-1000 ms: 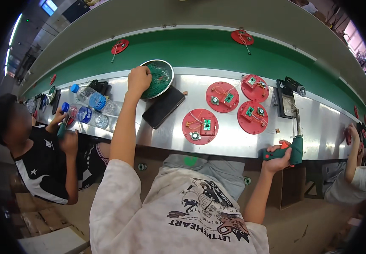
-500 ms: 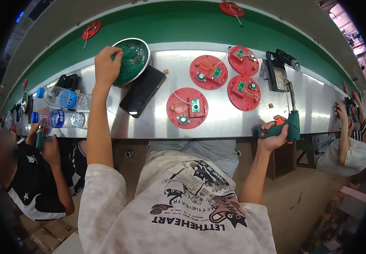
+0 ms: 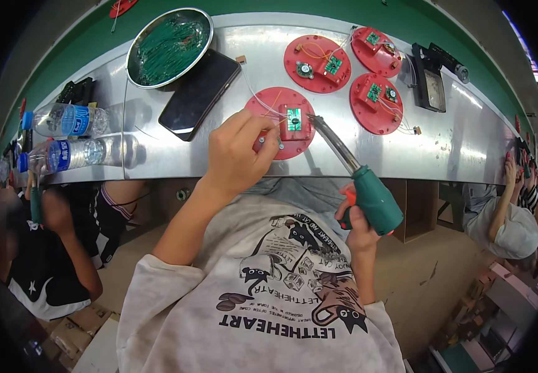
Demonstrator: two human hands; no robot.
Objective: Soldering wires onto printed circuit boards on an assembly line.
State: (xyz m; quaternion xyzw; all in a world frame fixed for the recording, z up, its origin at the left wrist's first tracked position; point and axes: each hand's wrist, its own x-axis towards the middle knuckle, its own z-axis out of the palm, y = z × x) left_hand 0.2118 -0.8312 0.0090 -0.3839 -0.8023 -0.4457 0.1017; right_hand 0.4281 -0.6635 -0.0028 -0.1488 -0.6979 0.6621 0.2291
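Observation:
My right hand (image 3: pixel 361 225) is wrapped round the grip of a green soldering gun (image 3: pixel 378 202). Its metal tip points up and left, at or just above the right side of the nearest red disc (image 3: pixel 268 99). On that disc sits a small green circuit board (image 3: pixel 294 118) with thin wires and a round part beside it. My left hand (image 3: pixel 238 152) is closed in a pinch over the disc's lower left part. Whatever is between its fingertips is hidden or too small to name.
A metal bowl (image 3: pixel 212 38) of green wires (image 3: pixel 172 50) and a black phone (image 3: pixel 200 96) lie left. Three more red discs (image 3: pixel 375 118) are farther right, beside a black soldering stand (image 3: pixel 429 87). Water bottles (image 3: pixel 70 155) lie far left; people sit on both sides.
My left hand has left the bowl and come right and nearer, over the nearest disc. The soldering gun has swung left, from upright at the right to a slant with its tip at that disc.

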